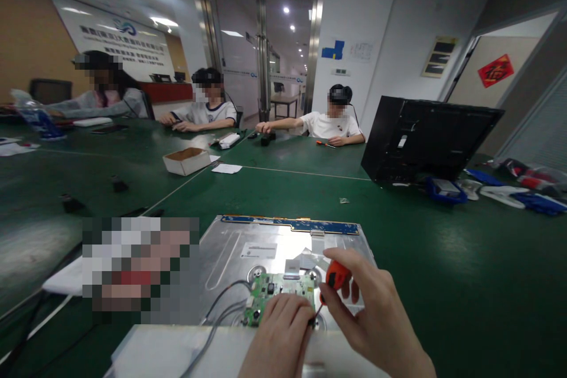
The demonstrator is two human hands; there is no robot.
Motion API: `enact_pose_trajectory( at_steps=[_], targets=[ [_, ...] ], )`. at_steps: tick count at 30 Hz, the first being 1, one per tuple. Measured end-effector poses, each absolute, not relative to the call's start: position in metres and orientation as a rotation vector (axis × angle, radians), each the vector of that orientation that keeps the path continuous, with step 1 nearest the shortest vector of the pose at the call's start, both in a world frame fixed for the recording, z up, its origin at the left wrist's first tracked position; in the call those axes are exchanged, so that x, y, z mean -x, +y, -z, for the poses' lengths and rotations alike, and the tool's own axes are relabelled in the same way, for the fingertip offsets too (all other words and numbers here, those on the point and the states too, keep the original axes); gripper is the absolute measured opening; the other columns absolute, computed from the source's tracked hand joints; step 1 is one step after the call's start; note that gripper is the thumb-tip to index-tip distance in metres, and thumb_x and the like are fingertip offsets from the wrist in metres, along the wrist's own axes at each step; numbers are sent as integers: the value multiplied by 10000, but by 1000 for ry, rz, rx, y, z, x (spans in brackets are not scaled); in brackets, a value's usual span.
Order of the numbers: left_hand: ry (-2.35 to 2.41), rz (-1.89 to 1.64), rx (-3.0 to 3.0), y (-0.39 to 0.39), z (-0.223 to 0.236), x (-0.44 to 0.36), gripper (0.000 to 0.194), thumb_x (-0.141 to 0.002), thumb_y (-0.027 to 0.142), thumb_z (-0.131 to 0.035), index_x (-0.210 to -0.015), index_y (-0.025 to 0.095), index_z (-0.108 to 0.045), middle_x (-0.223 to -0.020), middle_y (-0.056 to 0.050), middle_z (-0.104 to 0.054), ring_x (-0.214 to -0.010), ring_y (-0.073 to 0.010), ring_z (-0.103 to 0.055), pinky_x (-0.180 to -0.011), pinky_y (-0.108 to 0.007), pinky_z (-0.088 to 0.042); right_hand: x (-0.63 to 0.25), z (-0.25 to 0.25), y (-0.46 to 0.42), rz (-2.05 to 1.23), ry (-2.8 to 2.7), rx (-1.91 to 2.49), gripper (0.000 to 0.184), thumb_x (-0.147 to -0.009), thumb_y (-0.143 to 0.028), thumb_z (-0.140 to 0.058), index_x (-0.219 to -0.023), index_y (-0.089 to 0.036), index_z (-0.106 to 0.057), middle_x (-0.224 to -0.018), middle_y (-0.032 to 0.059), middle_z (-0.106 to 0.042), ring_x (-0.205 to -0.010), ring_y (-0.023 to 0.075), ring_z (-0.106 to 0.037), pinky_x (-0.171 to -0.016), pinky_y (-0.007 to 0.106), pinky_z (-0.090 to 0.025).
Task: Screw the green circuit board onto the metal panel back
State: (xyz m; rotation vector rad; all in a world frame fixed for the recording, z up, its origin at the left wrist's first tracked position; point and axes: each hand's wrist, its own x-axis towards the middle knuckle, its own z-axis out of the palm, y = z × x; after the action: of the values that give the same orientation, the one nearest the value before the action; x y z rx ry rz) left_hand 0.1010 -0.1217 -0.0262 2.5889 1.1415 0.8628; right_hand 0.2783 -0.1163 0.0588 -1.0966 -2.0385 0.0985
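My right hand [372, 301] grips a screwdriver [337, 275] with an orange and black handle. Its thin shaft slants down and left to the lower right corner of a green circuit board [287, 287]. Over the lower part of that board lies my left hand [283, 322], its fingers bent and pressed together beside the screwdriver's tip. Whatever is under those fingertips is hidden. The board sits on a silver metal display panel [224, 248], which has a blue circuit strip [290, 225] along its far edge. Grey cables [221, 316] run from the board's left side.
A black monitor-like unit [425, 142] stands at the right, near blue and white gloves [527, 196]. Farther left are a small open box [186, 161], white paper [227, 169] and a bottle [38, 118]. Several people sit across the green table [283, 189].
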Motion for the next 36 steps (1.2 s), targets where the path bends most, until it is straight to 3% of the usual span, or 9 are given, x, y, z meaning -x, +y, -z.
enact_pose_trajectory(
  at_steps=[5,11,16,22,28,31,36],
  targets=[
    [1161,-891,-2592,-122,26,-103,258,-859,58,-425,-1030,186,-569,-1035,-87,-632,-954,-251,-584,-859,-414,-483,-279,-60,-114,-54,-2059,1097,227,-890,-284,-583,-1095,-237,-500,-796,-1,-589,-608,145,-553,-486,245,-388],
    [1143,-856,-2602,-122,28,-102,274,-843,36,-437,-1044,185,-549,-1024,-83,-631,-946,-250,-586,-860,-411,-473,-278,-67,-121,-129,-2056,1106,440,-849,-158,-512,-1270,-250,-424,-1057,35,-636,-644,142,-577,-601,287,-464],
    [1131,-867,-2615,-120,29,-101,263,-851,44,-455,-1042,199,-551,-1011,-65,-638,-934,-243,-593,-850,-399,-475,-278,-61,-118,-158,-2040,1097,408,-868,-143,-499,-1253,-250,-419,-910,6,-627,-621,137,-560,-532,265,-422],
    [1151,-861,-2604,-120,28,-102,265,-863,51,-435,-1051,197,-550,-1052,-76,-628,-966,-253,-580,-873,-416,-468,-281,-58,-113,-111,-2068,1088,288,-893,-264,-584,-1159,-263,-475,-827,-5,-582,-624,148,-536,-490,251,-373],
    [1147,-839,-2600,-122,27,-102,266,-842,51,-443,-1048,182,-546,-1023,-85,-626,-950,-254,-580,-875,-419,-470,-279,-65,-119,-165,-2072,1085,493,-872,-169,-499,-1340,-260,-374,-1086,44,-622,-649,144,-544,-612,292,-442],
    [1164,-831,-2600,-122,28,-102,274,-848,39,-434,-1048,189,-546,-1017,-77,-630,-953,-252,-583,-880,-422,-467,-278,-63,-119,-197,-2057,1077,506,-869,-138,-476,-1348,-257,-364,-1014,30,-626,-643,138,-549,-582,278,-434],
    [1154,-818,-2614,-121,28,-100,257,-859,51,-448,-1049,192,-547,-1036,-71,-630,-966,-250,-584,-876,-414,-472,-280,-56,-115,-194,-2037,1070,350,-904,-208,-543,-1232,-263,-431,-879,-1,-591,-620,130,-525,-506,250,-389]
  ],
)
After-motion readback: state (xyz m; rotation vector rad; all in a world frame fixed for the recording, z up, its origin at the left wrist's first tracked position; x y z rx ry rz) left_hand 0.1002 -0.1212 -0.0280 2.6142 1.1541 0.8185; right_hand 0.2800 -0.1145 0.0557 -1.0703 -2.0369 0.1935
